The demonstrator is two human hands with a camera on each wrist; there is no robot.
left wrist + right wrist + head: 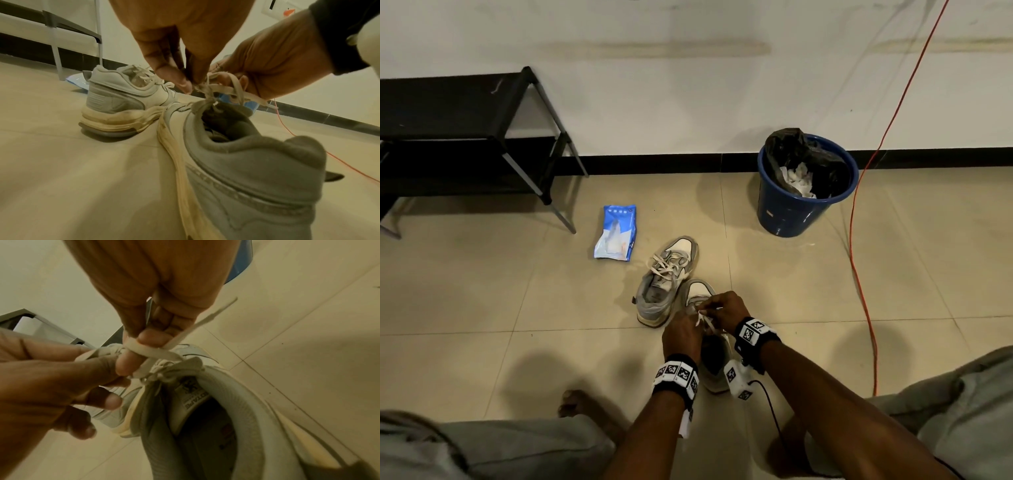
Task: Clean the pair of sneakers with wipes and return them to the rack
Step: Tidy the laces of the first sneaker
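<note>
Two grey-and-cream sneakers stand on the tiled floor. The far sneaker (667, 281) sits alone with its laces tied. The near sneaker (717, 363) lies under both hands. My left hand (688, 325) pinches its cream laces (218, 88) between thumb and fingers at the knot. My right hand (722, 306) grips a lace loop (156, 350) wound around its fingers, right beside the left hand (51, 378). The near sneaker's grey heel (257, 178) and tongue label (193, 395) show clearly. A blue wipes pack (616, 233) lies flat beyond the far sneaker. No wipe is in either hand.
A black shoe rack (458, 137) stands against the wall at the back left. A blue bucket (777, 205) with a black liner and used white wipes stands at the back right. An orange cable (859, 240) runs down the floor on the right. My knees and bare foot (577, 404) frame the front.
</note>
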